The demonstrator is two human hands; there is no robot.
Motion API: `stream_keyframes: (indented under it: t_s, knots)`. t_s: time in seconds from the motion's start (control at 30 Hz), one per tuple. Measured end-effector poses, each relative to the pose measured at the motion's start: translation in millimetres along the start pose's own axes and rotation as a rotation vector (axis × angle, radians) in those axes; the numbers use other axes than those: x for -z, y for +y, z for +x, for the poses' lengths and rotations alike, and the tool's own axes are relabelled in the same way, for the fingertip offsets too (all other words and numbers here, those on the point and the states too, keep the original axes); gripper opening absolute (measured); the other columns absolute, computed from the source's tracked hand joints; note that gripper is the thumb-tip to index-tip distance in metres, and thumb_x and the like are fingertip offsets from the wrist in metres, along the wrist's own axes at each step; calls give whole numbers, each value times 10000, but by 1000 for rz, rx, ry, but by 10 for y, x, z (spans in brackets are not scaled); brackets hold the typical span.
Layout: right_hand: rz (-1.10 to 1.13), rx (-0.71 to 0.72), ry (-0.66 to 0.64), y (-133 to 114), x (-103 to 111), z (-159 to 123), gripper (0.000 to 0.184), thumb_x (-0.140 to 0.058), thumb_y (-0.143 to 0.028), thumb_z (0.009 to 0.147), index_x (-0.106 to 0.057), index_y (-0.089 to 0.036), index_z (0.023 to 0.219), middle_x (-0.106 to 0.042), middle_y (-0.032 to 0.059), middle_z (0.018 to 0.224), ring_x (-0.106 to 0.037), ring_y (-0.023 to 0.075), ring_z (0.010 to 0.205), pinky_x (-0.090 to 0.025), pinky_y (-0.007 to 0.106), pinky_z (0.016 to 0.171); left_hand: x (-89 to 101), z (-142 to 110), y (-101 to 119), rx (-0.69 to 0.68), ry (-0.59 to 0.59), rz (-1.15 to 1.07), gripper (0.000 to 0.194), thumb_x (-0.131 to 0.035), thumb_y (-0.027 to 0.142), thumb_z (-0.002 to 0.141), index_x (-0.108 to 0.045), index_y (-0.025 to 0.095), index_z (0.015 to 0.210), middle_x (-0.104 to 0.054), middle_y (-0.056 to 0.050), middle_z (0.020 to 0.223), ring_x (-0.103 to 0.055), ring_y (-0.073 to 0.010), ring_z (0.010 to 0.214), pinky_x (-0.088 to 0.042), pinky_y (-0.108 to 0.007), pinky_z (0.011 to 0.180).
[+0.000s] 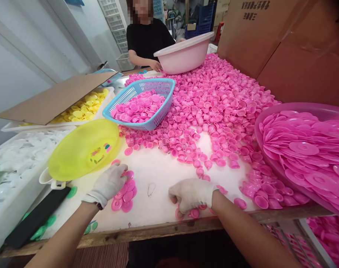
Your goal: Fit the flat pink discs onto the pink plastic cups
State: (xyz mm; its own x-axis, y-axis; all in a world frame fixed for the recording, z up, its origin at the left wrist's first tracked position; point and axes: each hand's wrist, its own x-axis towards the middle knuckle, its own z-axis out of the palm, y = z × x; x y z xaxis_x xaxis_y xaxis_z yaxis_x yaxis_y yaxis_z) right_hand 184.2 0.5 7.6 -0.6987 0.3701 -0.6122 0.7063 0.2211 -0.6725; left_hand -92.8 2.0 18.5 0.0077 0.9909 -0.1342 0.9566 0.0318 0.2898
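Pink discs [127, 195] lay right of the yellow bowl [73, 156], partly under the left hand [108, 184]; the right hand [193, 191] curled over pink pieces [195, 213] farther right. Neither grip could be told. Gathering seemed underway, next calling for a light pinch.

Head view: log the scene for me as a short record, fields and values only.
Left: gloved left hand at a small cluster of pink discs
Right: gloved right hand over a few pink pieces near the table's wooden edge; grip hidden
Middle: blue basket holding more pink discs
Beyond and to the right: large spread of pink cups
Far right: pink tub heaped with discs
Left of the basket: tilted yellow bowl
Opposite: person in a black top at a pale pink basin
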Motion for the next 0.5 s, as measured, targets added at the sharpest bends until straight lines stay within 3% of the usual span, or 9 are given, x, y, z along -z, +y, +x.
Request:
stream_keyframes:
  t_s: [0.17, 0.23, 0.3, 0.4, 0.5]
  knots:
    - [-5, 112, 280, 58, 40, 95, 187, -636, -240, 723, -590, -210, 902, -645, -2, 777, -571, 150, 685, -332, 219, 530, -91, 10, 5, -10, 46, -61, 39, -536, 227, 730, -522, 208, 699, -555, -25, 703, -531, -195, 660, -396, -320, 637]
    - [83, 108, 467, 99, 60, 145, 198, -549, -183, 782, -562, -206, 978, -650, -1, 784, -573, 145, 748, -360, 217, 583, -93, -4, 150, -1, 58, -254, 83, -548, 237, 747, -488, 210, 696, -540, -1, 659, -525, -167, 623, -405, -293, 603]
    - [218, 129, 629, 130, 72, 198, 177, -479, -166, 832, -539, -199, 995, -645, -1, 806, -574, 127, 760, -385, 208, 615, -111, -41, 357, 55, -12, -556, 95, -566, 259, 761, -488, 204, 756, -549, 14, 655, -530, -137, 578, -424, -265, 561]
    - [457, 215, 674, 146, 73, 282, 123, -437, -245, 881, -520, -192, 955, -608, -1, 817, -567, 94, 650, -410, 187, 555, -188, -98, 679, 150, -190, -941, 231, -622, 324, 749, -510, 181, 891, -604, 5, 713, -579, -125, 578, -478, -261, 561]
    - [609, 286, 624, 137, 70, 356, 80, -450, -227, 863, -506, -189, 907, -561, -24, 738, -543, 70, 541, -418, 169, 497, -322, -109, 875, 163, -294, -1050, 263, -646, 345, 734, -531, 160, 882, -634, -7, 715, -610, -124, 593, -510, -262, 580]
